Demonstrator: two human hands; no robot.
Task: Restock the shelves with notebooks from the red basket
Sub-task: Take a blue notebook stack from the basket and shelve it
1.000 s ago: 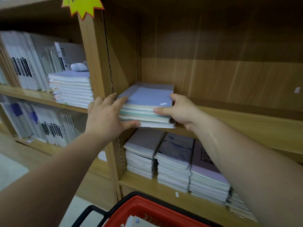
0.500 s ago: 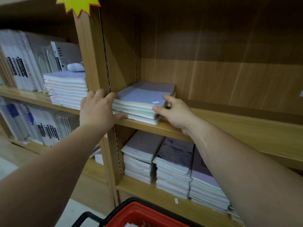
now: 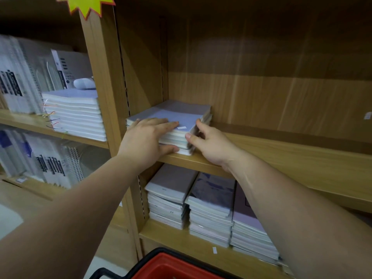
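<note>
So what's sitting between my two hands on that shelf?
In the head view, the stack of notebooks sits between the left hand and right hand, both touching it.

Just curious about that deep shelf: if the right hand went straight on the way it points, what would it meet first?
The notebook stack: the right hand points up-left, fingertips at the stack's right edge, so it would likely push it toward the left hand.

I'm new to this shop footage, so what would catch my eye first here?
The left hand and right hand grip a stack of lilac paper notebooks at the left end of the light wooden shelf. A jagged yellow star sign shows top left, and the red plastic basket sits at the bottom edge.
</note>
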